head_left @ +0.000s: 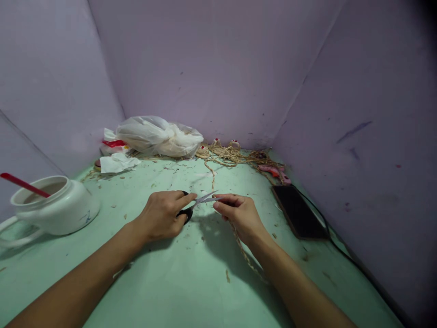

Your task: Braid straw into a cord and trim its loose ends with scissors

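My left hand [164, 214] grips a pair of scissors [204, 199] by the black handles. The blades are parted and point right, with their tips beside the fingers of my right hand [241, 214]. Pinched between my right thumb and fingertips is a tan braided cord [244, 253]. One length of it hangs below the hand and runs down towards the right forearm. Another length stretches away from the blades to a heap of the same cord [227, 156] by the back wall. Whether the blades touch the cord is hard to make out.
On the left stands a white pot [73, 207] with a red stick [25, 184] in its liquid. A plastic bag [157, 136] and white paper [119, 163] lie at the back. To the right are a phone [298, 212], a black cable [355, 264] and a pink tool [276, 173]. Walls enclose three sides.
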The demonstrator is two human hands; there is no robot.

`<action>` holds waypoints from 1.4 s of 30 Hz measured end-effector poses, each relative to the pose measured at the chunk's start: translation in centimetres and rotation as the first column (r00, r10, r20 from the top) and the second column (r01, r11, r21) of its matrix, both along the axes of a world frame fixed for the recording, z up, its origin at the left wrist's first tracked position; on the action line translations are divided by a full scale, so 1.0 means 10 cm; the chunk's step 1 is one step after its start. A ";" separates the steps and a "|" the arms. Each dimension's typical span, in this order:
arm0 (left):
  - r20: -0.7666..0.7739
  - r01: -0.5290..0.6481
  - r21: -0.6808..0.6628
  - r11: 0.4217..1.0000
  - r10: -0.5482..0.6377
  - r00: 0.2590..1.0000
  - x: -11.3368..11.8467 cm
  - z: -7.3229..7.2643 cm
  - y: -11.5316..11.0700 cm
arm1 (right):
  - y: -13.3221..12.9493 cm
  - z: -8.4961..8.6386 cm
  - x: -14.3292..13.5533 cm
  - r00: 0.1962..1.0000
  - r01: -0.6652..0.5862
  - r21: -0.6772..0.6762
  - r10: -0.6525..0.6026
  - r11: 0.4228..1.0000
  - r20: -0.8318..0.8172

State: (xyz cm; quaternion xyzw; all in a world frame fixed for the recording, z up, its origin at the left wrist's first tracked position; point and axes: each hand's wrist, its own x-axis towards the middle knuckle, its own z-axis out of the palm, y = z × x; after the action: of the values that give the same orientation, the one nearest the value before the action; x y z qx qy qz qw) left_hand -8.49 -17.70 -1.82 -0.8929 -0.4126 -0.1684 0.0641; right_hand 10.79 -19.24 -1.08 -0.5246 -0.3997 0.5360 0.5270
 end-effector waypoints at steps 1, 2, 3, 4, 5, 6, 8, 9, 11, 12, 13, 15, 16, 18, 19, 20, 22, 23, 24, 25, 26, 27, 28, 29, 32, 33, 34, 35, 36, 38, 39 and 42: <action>-0.003 0.012 -0.002 1.000 -0.012 1.000 -0.01 0.00 0.00 | 0.01 -0.01 0.01 1.000 -0.014 0.000 0.014 1.000 0.009; -0.006 0.020 -0.002 1.000 -0.020 1.000 -0.01 0.00 0.00 | 0.01 -0.02 0.01 0.999 -0.027 -0.004 0.027 1.000 0.016; -0.011 0.025 -0.005 1.000 -0.025 1.000 -0.01 -0.01 0.01 | 0.02 -0.03 0.02 0.999 -0.039 -0.011 0.040 0.999 0.021; -0.016 0.028 -0.006 1.000 -0.028 0.999 -0.01 -0.01 0.01 | 0.02 -0.04 0.03 0.998 -0.051 -0.017 0.051 0.999 0.024; -0.022 0.028 -0.008 1.000 -0.028 0.999 -0.01 -0.01 0.00 | 0.02 -0.04 0.03 0.998 -0.063 -0.024 0.063 0.998 0.025; -0.028 0.027 -0.010 1.000 -0.027 0.999 -0.01 -0.01 0.00 | 0.02 -0.04 0.03 0.997 -0.075 -0.028 0.076 0.997 0.027; -0.049 0.024 -0.019 1.000 -0.025 0.999 0.00 -0.01 0.00 | 0.02 -0.04 0.04 0.995 -0.098 -0.034 0.099 0.995 0.030; -0.059 0.025 -0.024 0.999 -0.026 0.998 0.00 0.00 0.00 | 0.01 -0.03 0.04 0.994 -0.109 -0.039 0.110 0.993 0.026; -0.079 0.029 -0.036 0.999 -0.032 0.996 -0.01 0.01 0.01 | 0.00 -0.02 0.04 0.992 -0.126 -0.052 0.126 0.991 -0.001; -0.087 0.035 -0.043 0.998 -0.039 0.995 -0.01 0.02 0.01 | 0.00 -0.02 0.04 0.991 -0.133 -0.058 0.132 0.989 -0.020; -0.094 0.043 -0.054 0.998 -0.048 0.994 -0.02 0.03 0.01 | -0.01 -0.01 0.04 0.990 -0.140 -0.063 0.138 0.988 -0.038; -0.096 0.060 -0.071 0.996 -0.067 0.993 -0.03 0.04 0.01 | -0.01 0.00 0.04 0.987 -0.156 -0.072 0.152 0.985 -0.056; -0.093 0.067 -0.080 0.995 -0.074 0.993 -0.03 0.05 0.01 | -0.01 0.00 0.04 0.986 -0.163 -0.075 0.159 0.984 -0.056; -0.081 0.077 -0.098 0.992 -0.085 0.993 -0.04 0.05 0.01 | -0.01 0.01 0.05 0.983 -0.178 -0.072 0.175 0.981 -0.047; -0.077 0.081 -0.107 0.991 -0.089 0.993 -0.05 0.05 0.02 | 0.00 0.01 0.06 0.982 -0.185 -0.068 0.182 0.980 -0.040; -0.074 0.085 -0.116 0.990 -0.094 0.993 -0.05 0.04 0.02 | 0.00 0.00 0.06 0.982 -0.189 -0.061 0.188 0.980 -0.031; -0.074 0.092 -0.125 0.988 -0.101 0.992 -0.06 0.04 0.03 | 0.01 0.00 0.07 0.981 -0.196 -0.046 0.195 0.980 -0.017; -0.075 0.095 -0.128 0.987 -0.105 0.992 -0.06 0.03 0.03 | 0.01 -0.01 0.07 0.981 -0.195 -0.039 0.195 0.980 -0.012; -0.073 0.097 -0.130 0.987 -0.107 0.992 -0.06 0.02 0.03 | 0.02 -0.01 0.08 0.981 -0.193 -0.034 0.193 0.981 -0.010; -0.070 0.099 -0.133 0.986 -0.109 0.992 -0.07 0.01 0.04 | 0.02 -0.02 0.08 0.981 -0.192 -0.032 0.191 0.981 -0.010; -0.065 0.100 -0.137 0.985 -0.110 0.992 -0.07 0.01 0.04 | 0.02 -0.02 0.08 0.982 -0.191 -0.033 0.190 0.981 -0.011; -0.061 0.102 -0.143 0.984 -0.112 0.992 -0.07 0.00 0.05 | 0.02 -0.02 0.08 0.982 -0.191 -0.034 0.191 0.981 -0.010; -0.056 0.104 -0.149 0.983 -0.114 0.992 -0.07 -0.01 0.05 | 0.02 -0.03 0.08 0.981 -0.192 -0.036 0.192 0.981 -0.009; -0.051 0.108 -0.157 0.982 -0.118 0.992 -0.07 -0.01 0.05 | 0.02 -0.03 0.08 0.981 -0.195 -0.035 0.194 0.980 -0.009; -0.037 0.121 -0.198 0.973 -0.131 0.991 -0.06 -0.01 0.05 | 0.02 -0.02 0.07 0.980 -0.199 -0.028 0.199 0.980 -0.013; -0.030 0.123 -0.215 0.969 -0.132 0.991 -0.05 -0.01 0.05 | 0.02 -0.02 0.06 0.981 -0.196 -0.029 0.196 0.980 -0.015; -0.024 0.123 -0.232 0.965 -0.132 0.991 -0.05 0.00 0.05 | 0.02 -0.02 0.06 0.981 -0.193 -0.033 0.193 0.981 -0.015; -0.020 0.123 -0.246 0.961 -0.132 0.991 -0.04 0.00 0.04 | 0.02 -0.02 0.05 0.982 -0.189 -0.036 0.189 0.981 -0.016; -0.015 0.122 -0.257 0.959 -0.130 0.991 -0.04 0.01 0.04 | 0.01 -0.02 0.05 0.983 -0.185 -0.038 0.185 0.982 -0.018; -0.002 0.121 -0.274 0.954 -0.126 0.992 -0.03 0.02 0.03 | 0.01 -0.02 0.05 0.984 -0.180 -0.039 0.179 0.983 -0.023; 0.006 0.121 -0.284 0.951 -0.124 0.992 -0.03 0.02 0.03 | 0.01 -0.02 0.05 0.984 -0.176 -0.037 0.175 0.984 -0.026; 0.021 0.106 -0.305 0.946 -0.105 0.994 -0.01 0.04 0.01 | 0.01 -0.02 0.05 0.987 -0.162 -0.032 0.161 0.986 -0.026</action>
State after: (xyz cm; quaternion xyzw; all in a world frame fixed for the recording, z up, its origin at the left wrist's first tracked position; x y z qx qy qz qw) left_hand -8.57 -17.60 -1.44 -0.9125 -0.3854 -0.1078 -0.0848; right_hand 11.33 -19.13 -1.33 -0.4932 -0.4253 0.5898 0.4775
